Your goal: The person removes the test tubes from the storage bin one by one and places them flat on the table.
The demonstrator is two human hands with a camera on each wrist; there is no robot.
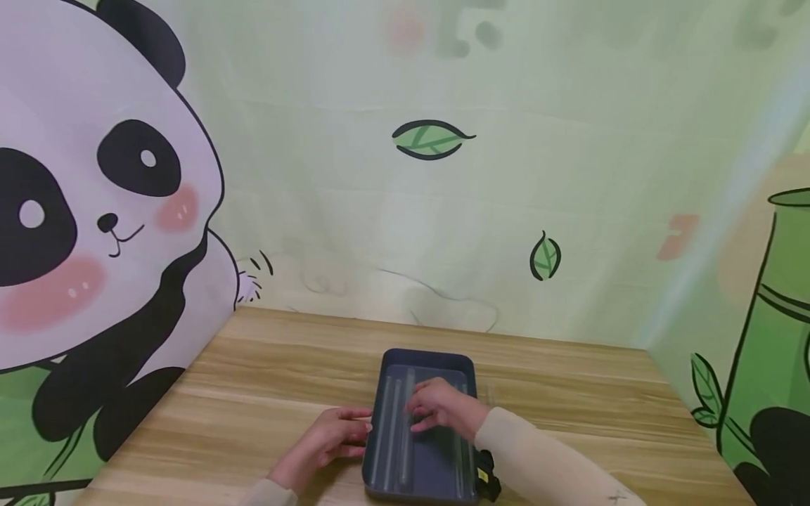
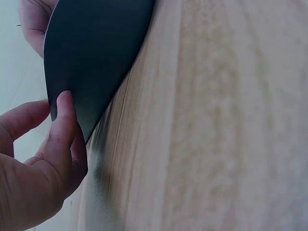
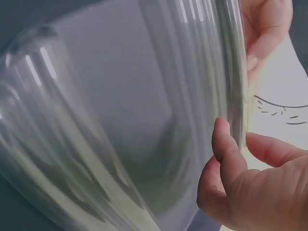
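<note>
A dark blue tray (image 1: 430, 357) lies on the wooden table. Inside it are several long clear tubes with rounded ends, like test tubes; some lie along the left side and others (image 1: 460, 464) along the right. My right hand (image 1: 436, 404) reaches into the tray and pinches one clear test tube (image 1: 406, 450) between thumb and finger. In the right wrist view, that test tube (image 3: 234, 72) runs up from the fingertips. My left hand (image 1: 338, 436) holds the tray's left edge, with fingers (image 2: 66, 106) against the outer wall in the left wrist view.
The tabletop (image 1: 304, 358) extends around the tray on all sides. A black item with a yellow patch (image 1: 486, 476) sits at the tray's right side, below the right sleeve. Behind the table hangs a printed cloth (image 1: 304, 140) with a panda and leaves.
</note>
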